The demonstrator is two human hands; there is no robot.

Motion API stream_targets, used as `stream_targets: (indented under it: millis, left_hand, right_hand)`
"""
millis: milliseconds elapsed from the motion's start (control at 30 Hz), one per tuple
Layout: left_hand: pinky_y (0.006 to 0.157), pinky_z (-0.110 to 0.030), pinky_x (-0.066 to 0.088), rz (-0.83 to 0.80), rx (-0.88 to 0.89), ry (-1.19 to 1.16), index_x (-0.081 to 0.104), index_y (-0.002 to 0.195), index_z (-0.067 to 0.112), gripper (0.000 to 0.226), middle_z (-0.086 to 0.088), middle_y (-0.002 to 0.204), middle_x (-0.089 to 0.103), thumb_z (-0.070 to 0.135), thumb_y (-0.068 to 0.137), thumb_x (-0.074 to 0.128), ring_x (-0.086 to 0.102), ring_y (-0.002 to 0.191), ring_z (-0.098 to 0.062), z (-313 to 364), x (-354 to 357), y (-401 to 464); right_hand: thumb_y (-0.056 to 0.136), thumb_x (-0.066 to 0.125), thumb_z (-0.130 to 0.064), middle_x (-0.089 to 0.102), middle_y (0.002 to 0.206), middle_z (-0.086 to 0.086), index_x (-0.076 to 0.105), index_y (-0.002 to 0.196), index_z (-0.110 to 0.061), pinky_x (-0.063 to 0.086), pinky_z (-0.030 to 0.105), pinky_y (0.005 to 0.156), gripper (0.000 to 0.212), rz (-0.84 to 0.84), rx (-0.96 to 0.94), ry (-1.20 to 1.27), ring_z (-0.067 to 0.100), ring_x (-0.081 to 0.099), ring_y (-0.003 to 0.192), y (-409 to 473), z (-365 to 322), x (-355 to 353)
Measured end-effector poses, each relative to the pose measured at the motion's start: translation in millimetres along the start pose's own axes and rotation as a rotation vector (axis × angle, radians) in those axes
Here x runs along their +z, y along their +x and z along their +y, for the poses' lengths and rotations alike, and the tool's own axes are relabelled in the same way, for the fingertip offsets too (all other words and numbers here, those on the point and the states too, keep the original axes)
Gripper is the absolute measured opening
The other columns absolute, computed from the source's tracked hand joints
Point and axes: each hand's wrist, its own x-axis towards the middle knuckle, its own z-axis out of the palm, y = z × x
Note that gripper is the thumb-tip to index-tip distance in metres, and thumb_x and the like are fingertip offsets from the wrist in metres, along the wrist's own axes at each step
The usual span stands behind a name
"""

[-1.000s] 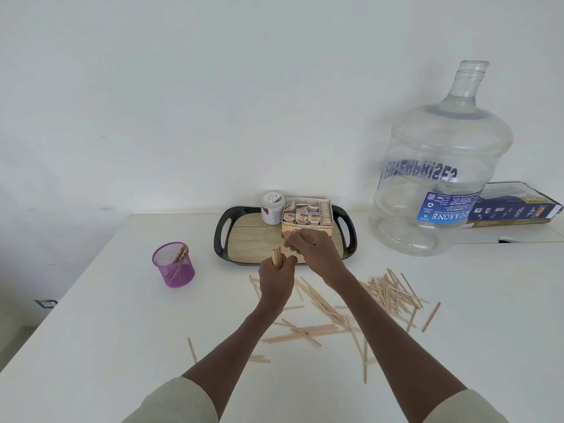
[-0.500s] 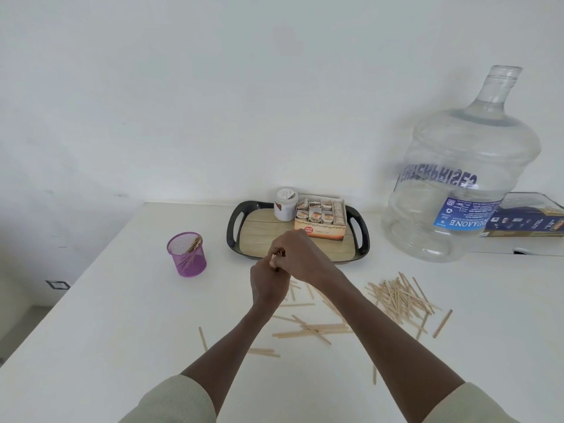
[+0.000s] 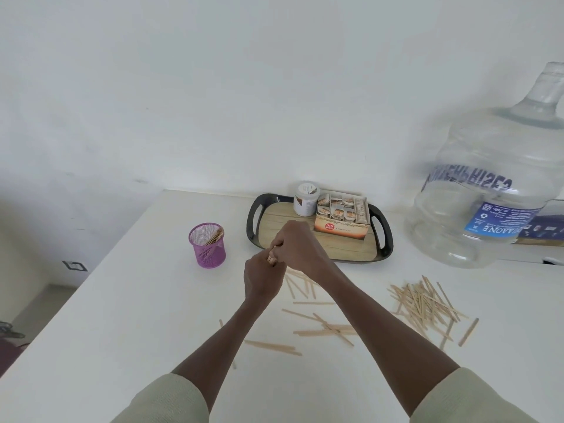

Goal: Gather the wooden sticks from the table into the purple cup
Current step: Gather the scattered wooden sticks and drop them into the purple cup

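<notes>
Head view shows both hands together near the purple cup (image 3: 207,245): left hand (image 3: 262,277) grips a bunch of sticks (image 3: 271,259), right hand (image 3: 294,245) now closes over their tops. They sit closer to the cup than before, so dropping comes next. Loose sticks (image 3: 424,302) lie farther off on the table (image 3: 122,315).

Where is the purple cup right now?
In the head view the purple cup stands upright on the white table, left of the black tray and left of both hands, untouched.
</notes>
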Motion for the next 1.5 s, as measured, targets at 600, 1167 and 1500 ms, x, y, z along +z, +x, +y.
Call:
stream_targets:
  millis: [600, 1167, 1500]
  left_hand:
    - [0.071, -0.026, 0.041, 0.016, -0.132, 0.068, 0.058, 0.096, 0.019, 0.020, 0.007, 0.098, 0.057, 0.027, 0.083, 0.071, 0.057, 0.083, -0.012, -93, -35, 28]
    - [0.069, -0.022, 0.039, -0.020, -0.092, 0.124, 0.058, 0.097, 0.022, 0.015, 0.006, 0.104, 0.055, 0.025, 0.086, 0.069, 0.055, 0.084, -0.007, -119, -44, 27]
    - [0.072, -0.024, 0.042, -0.015, -0.091, 0.149, 0.059, 0.100, 0.020, 0.017, 0.004, 0.105, 0.055, 0.022, 0.086, 0.069, 0.056, 0.086, -0.011, -107, -42, 19]
  right_hand:
    - [0.085, 0.070, -0.005, 0.063, 0.066, 0.001, 0.078, 0.093, -0.001, 0.037, 0.003, 0.054, 0.012, 0.274, -0.030, 0.245, -0.002, 0.048, 0.050, 80, -42, 42]
    - [0.090, 0.066, -0.009, 0.072, 0.106, 0.019, 0.073, 0.108, -0.002, 0.055, 0.045, 0.089, 0.021, -0.129, -0.177, -0.057, 0.033, 0.068, 0.098, 132, -53, 122]
    - [0.086, 0.052, 0.004, 0.062, 0.059, 0.011, 0.062, 0.063, -0.001, 0.049, 0.037, 0.054, 0.025, -0.044, -0.258, -0.158, 0.027, 0.057, 0.055, 130, -39, 110]
